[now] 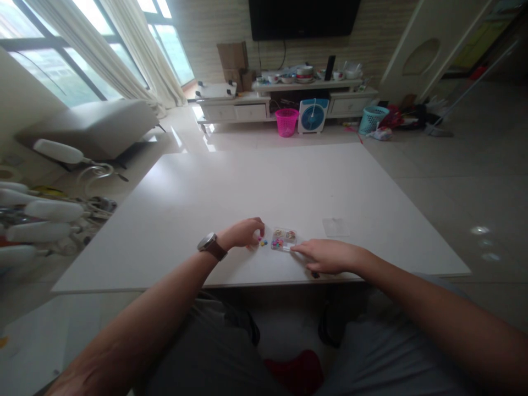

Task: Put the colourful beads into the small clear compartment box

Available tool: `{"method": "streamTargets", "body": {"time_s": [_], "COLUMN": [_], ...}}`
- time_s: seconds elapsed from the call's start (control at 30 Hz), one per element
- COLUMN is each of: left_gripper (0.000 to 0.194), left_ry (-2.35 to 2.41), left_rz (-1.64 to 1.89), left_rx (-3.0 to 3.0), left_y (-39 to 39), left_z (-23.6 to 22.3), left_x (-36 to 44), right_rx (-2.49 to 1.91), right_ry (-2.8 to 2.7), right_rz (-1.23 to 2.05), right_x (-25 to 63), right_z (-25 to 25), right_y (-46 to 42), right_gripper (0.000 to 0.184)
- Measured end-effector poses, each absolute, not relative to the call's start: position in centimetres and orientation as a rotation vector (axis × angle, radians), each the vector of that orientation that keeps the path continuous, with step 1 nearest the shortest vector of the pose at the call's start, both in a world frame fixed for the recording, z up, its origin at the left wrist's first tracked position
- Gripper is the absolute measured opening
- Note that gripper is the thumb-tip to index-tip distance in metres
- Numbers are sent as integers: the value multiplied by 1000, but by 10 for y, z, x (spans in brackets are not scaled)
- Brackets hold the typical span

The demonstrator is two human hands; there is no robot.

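Observation:
A small clear divided box lies on the white table, with gold-toned bits in its far compartments and pink, purple and other bright pieces in a near one. My right hand reaches in from the right, index finger stretched out and touching the box's near right corner. To the left of the box is my left hand, fingers curled down over a few small coloured pieces. Whatever its fingertips pinch is too small to make out. A flat clear lid lies beyond my right hand.
The white table stretches away ahead, its near edge by my lap. A small dark object lies at that edge beneath my right hand. Across the floor stand a pink basket, a blue fan and a low cabinet.

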State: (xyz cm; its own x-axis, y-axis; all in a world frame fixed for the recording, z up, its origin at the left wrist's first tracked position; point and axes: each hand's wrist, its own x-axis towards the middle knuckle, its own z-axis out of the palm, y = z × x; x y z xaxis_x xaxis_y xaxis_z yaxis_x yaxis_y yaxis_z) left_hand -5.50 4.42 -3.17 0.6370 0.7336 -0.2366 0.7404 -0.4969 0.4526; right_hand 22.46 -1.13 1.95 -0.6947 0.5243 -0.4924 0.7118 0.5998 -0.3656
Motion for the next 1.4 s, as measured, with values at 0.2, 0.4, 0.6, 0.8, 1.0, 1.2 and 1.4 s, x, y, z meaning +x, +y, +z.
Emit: {"method": "streamTargets", "body": {"time_s": [0.2,0.4,0.6,0.8,1.0,1.2,1.4], "left_gripper": [25,24,15,10,9,12,12], "left_ry": [1140,1155,1140,1153,1175,1196,1207], "left_rz": [-3,-5,16,9,20,53,200], "left_rx": [2362,2379,2416,2451,2463,2461,2484], "left_y": [45,45,43,45,45,45,40], "left_z": [-35,-35,-36,-38,-38,-39,-25], "left_x": [-57,-56,-55,-55,-54,-53,-44], "right_rx": [993,994,1004,996,997,991,1007], "right_ry": [2490,2486,2479,2496,2496,2501,2542], "right_rz": [-769,-762,-763,-758,-755,-759,-706], "right_x": [224,224,223,224,224,225,225], "right_z": [20,21,21,19,19,16,13], "right_y": [-11,-11,-12,-11,-11,-11,-11], "right_gripper": [64,64,64,65,64,65,64]}}
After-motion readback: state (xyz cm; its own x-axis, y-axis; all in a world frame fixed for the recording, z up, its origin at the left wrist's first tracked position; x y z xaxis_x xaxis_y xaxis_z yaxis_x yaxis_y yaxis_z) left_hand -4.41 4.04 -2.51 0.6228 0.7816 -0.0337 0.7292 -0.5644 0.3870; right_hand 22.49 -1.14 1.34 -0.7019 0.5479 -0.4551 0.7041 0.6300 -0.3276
